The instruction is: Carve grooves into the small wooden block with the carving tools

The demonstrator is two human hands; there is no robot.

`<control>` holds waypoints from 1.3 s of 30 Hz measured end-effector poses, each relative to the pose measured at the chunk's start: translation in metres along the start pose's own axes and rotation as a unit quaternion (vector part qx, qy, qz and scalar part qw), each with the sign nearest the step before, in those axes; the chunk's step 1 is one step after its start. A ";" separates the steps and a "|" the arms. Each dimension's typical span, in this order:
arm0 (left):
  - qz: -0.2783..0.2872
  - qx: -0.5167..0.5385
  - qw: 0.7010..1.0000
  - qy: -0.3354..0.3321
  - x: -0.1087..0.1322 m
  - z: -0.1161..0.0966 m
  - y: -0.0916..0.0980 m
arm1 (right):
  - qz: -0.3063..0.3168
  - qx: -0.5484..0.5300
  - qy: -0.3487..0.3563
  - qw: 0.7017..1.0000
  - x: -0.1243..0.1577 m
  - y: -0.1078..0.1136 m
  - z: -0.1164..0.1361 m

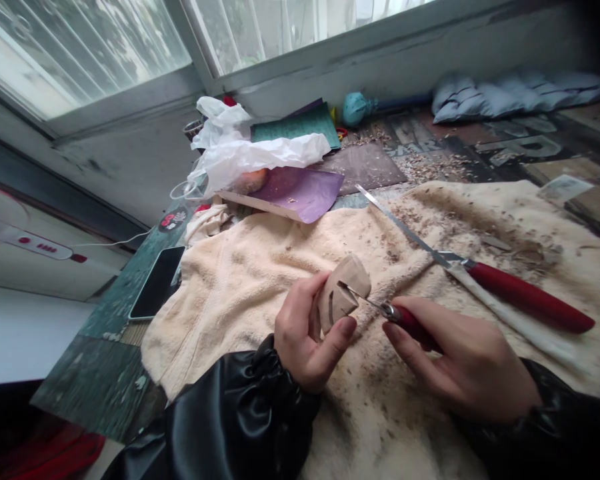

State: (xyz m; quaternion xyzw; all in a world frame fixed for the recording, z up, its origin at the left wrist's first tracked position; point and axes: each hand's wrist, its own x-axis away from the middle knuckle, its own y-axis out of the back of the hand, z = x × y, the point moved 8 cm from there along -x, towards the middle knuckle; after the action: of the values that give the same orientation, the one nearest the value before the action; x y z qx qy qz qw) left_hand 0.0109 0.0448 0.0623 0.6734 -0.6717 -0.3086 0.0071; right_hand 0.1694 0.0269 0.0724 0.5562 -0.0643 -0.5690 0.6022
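My left hand is closed around a small pale wooden block, its thumb along the near side. The block has angled faces and dark marks on the side turned to me. Gripped in my right hand is a carving knife with a red handle and a metal collar. Its thin blade reaches left, and the tip meets the block near a dark notch; how deep it sits I cannot tell. Both hands are above a cream towel strewn with wood shavings. Beyond my right hand lies a larger red-handled saw or long blade.
A phone lies on the table at the left of the towel. White plastic bags, purple sheets and a green sheet are piled toward the window. Farther right are a blue round-headed object and a grey padded roll.
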 end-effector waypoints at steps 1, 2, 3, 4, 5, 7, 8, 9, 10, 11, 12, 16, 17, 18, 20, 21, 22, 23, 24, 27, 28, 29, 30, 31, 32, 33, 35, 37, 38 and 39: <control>-0.002 0.005 1.000 0.003 0.000 0.001 0.000 | -0.001 0.000 0.000 1.000 0.000 0.001 0.000; -0.003 0.010 1.000 0.005 0.001 0.002 0.000 | -0.001 -0.001 0.002 1.000 -0.001 0.001 0.001; -0.002 0.015 1.000 0.008 0.001 0.003 0.000 | 0.000 -0.002 0.002 1.000 -0.001 0.001 0.001; 0.001 0.019 1.000 0.009 0.002 0.004 -0.001 | 0.000 -0.005 0.001 1.000 -0.001 0.001 0.001; 0.006 0.024 1.000 0.009 0.002 0.005 -0.002 | 0.002 -0.008 0.001 1.000 -0.001 0.001 0.001; 0.016 0.037 0.999 0.010 0.003 0.006 -0.004 | 0.006 -0.012 -0.005 1.000 -0.002 0.000 0.001; 0.020 0.044 0.999 0.010 0.003 0.006 -0.005 | 0.009 -0.013 -0.006 1.000 -0.002 -0.001 0.001; 0.025 0.049 0.998 0.012 0.003 0.006 -0.006 | 0.016 -0.015 -0.008 1.000 -0.002 -0.002 0.001; 0.030 0.052 0.998 0.014 0.003 0.006 -0.007 | 0.022 -0.016 -0.015 1.000 -0.001 -0.003 0.001; 0.035 0.054 0.998 0.018 0.003 0.006 -0.007 | 0.029 -0.018 -0.023 0.999 -0.001 -0.004 0.000; 0.041 0.056 0.997 0.019 0.003 0.005 -0.008 | 0.035 -0.021 -0.032 0.999 0.000 -0.004 -0.001; 0.040 0.072 0.996 0.032 0.004 0.004 -0.010 | 0.045 -0.021 -0.041 0.998 0.002 -0.006 -0.003; 0.036 0.076 0.996 0.039 0.005 0.005 -0.010 | 0.045 -0.020 -0.029 0.998 0.002 -0.006 -0.003; 0.030 0.077 0.996 0.043 0.005 0.006 -0.010 | 0.042 -0.017 -0.019 0.999 0.002 -0.006 -0.002; 0.028 0.077 0.996 0.046 0.005 0.007 -0.010 | 0.036 -0.014 -0.006 0.999 0.003 -0.005 -0.003; 0.029 0.078 0.995 0.046 0.005 0.007 -0.010 | 0.034 -0.012 -0.006 0.999 0.002 -0.005 -0.004; 0.033 0.082 0.995 0.046 0.005 0.007 -0.010 | 0.035 -0.011 -0.008 0.999 0.002 -0.006 -0.004; 0.039 0.088 0.994 0.047 0.005 0.006 -0.011 | 0.037 -0.011 -0.007 0.999 0.002 -0.006 -0.005; 0.044 0.094 0.993 0.049 0.005 0.006 -0.012 | 0.039 -0.010 -0.007 0.999 0.002 -0.006 -0.005; 0.049 0.104 0.992 0.050 0.004 0.006 -0.013 | 0.042 -0.005 -0.005 0.999 0.003 -0.007 -0.004; 0.047 0.102 0.992 0.049 0.004 0.005 -0.013 | 0.042 -0.003 -0.005 0.999 0.003 -0.007 -0.004; 0.046 0.098 0.993 0.048 0.004 0.005 -0.012 | 0.042 -0.001 -0.005 0.999 0.003 -0.006 -0.004; 0.046 0.092 0.994 0.046 0.003 0.005 -0.012 | 0.044 0.002 -0.004 0.999 0.003 -0.006 -0.003; 0.048 0.086 0.994 0.045 0.003 0.005 -0.012 | 0.049 0.003 -0.003 0.999 0.003 -0.007 -0.002; 0.051 0.079 0.995 0.043 0.002 0.005 -0.012 | 0.053 0.004 -0.005 0.999 0.003 -0.007 -0.002; 0.057 0.073 0.995 0.040 0.002 0.005 -0.012 | 0.057 0.006 -0.009 0.998 0.002 -0.008 -0.001; 0.065 0.066 0.995 0.030 0.000 0.004 -0.011 | 0.062 0.009 -0.023 0.998 0.002 -0.009 0.001; 0.065 0.056 0.996 0.020 -0.002 0.002 -0.010 | 0.061 0.016 -0.033 0.997 0.001 -0.009 0.002; 0.065 0.051 0.996 0.016 -0.003 0.001 -0.009 | 0.060 0.020 -0.032 0.997 0.001 -0.010 0.003; 0.063 0.046 0.997 0.015 -0.003 0.001 -0.008 | 0.059 0.025 -0.029 0.998 0.001 -0.010 0.004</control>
State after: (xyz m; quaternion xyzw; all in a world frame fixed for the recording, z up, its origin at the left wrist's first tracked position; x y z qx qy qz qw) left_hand 0.0185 0.0488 0.0596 0.6338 -0.7260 -0.2667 0.0057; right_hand 0.1604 0.0263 0.0656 0.5495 -0.1285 -0.5465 0.6188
